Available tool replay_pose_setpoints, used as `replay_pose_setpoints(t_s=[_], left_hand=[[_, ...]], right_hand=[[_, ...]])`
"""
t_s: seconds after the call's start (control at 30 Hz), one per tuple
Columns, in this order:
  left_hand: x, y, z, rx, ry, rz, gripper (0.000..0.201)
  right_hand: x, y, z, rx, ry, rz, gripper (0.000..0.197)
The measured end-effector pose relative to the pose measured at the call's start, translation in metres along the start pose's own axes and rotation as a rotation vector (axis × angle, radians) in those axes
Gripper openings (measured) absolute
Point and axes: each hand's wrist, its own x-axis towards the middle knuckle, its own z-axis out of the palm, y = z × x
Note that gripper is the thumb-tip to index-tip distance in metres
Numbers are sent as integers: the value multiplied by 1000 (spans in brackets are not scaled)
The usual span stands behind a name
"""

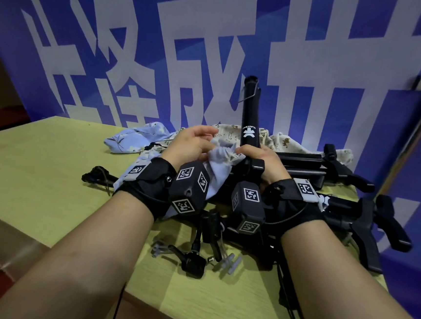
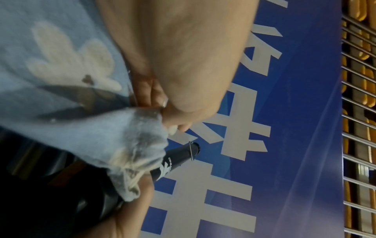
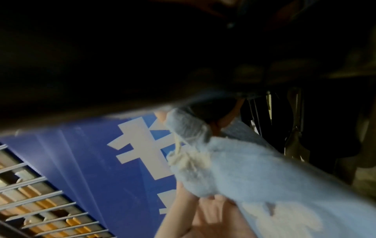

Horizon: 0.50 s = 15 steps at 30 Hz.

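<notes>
A pale blue drawstring bag (image 1: pixel 218 170) with white flowers lies between my hands over a pile of black gear. My left hand (image 1: pixel 201 140) pinches the gathered mouth of the bag; the left wrist view shows its fingertips (image 2: pixel 160 103) on the hem of the bag (image 2: pixel 71 112). A black tube (image 1: pixel 250 107) with a white logo stands upright. My right hand (image 1: pixel 253 151) grips its lower part, the thumb pressing the bag's other edge and its cream cord against it. In the right wrist view the bag (image 3: pixel 254 173) fills the lower right and the top is dark.
The yellow-green table (image 1: pixel 38 164) carries more cloth bags (image 1: pixel 135 137) at the back, black clamps and arms (image 1: pixel 366 224) on the right and small loose parts (image 1: pixel 193 259) near the front. A blue banner (image 1: pixel 137 51) rises right behind the table.
</notes>
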Motion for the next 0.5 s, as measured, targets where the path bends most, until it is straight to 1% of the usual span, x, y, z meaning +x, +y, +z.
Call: replay_pose_setpoints(t_s=[0.03, 0.1, 0.17, 0.23, 0.3, 0.37, 0.4, 0.43, 0.47, 0.5], left_hand=[[0, 2, -1, -9, 42, 4, 38], [-2, 8, -5, -27, 123, 10, 39], [-2, 12, -12, 5, 233, 22, 41], [3, 12, -20, 50, 323, 32, 34], [2, 16, -24, 55, 373, 30, 27], [-3, 22, -24, 30, 354, -7, 26], [-5, 24, -24, 120, 316, 3, 20], [-7, 23, -23, 160, 304, 22, 11], [-8, 22, -22, 203, 283, 22, 15], [-11, 21, -22, 195, 315, 34, 21]], right_hand=[[1, 0, 1, -4, 24, -17, 6], [1, -1, 1, -9, 66, -56, 8], [1, -2, 2, 13, 102, -84, 18], [0, -3, 3, 45, 138, -102, 21], [0, -4, 4, 50, 151, -97, 22], [0, -5, 4, 37, 137, -91, 27], [0, -5, 5, 30, 129, -83, 28], [-2, -5, 5, 34, 121, -72, 28], [-1, -6, 4, 45, 124, -58, 29], [0, -7, 3, 59, 132, -51, 31]])
